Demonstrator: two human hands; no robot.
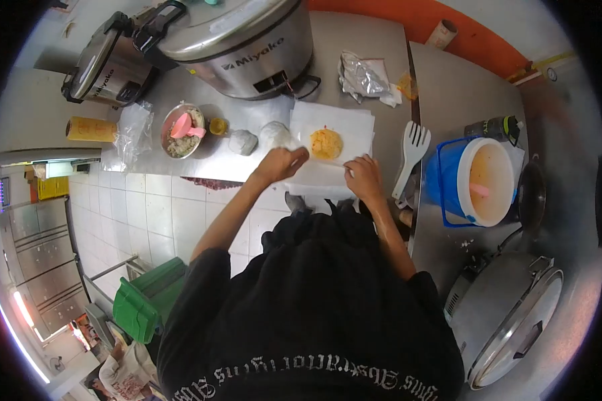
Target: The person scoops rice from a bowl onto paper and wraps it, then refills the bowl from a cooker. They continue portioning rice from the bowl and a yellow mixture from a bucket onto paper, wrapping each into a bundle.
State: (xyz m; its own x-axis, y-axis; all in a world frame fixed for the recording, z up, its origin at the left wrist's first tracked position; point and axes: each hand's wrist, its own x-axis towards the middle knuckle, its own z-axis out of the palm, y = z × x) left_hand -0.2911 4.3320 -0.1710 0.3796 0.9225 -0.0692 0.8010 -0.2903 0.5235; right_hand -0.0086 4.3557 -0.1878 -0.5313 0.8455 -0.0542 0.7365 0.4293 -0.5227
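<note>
A dome of orange-yellow rice [326, 144] sits on white wrapping paper [359, 127] spread at the counter's near edge. My left hand [281, 164] is closed at the paper's near left corner, fingers pinched on its edge. On the near right side, my right hand [364, 176] pinches the same edge, which looks slightly lifted between the two hands. Left of the paper lie a rounded white wrapped bundle [274, 135] and a greyish wrapped bundle [243, 142]. A metal bowl [184, 131] farther left holds pale, chopped-looking food and a pink scoop [181, 125].
Two rice cookers, one large [237, 57] and one smaller [110, 63], stand behind. To the right are a white slotted spatula [412, 155], a blue bucket [441, 177] of orange liquid and a lidded pot [508, 327]. Crumpled foil [362, 77] lies at the back. A person [128, 374] is at lower left.
</note>
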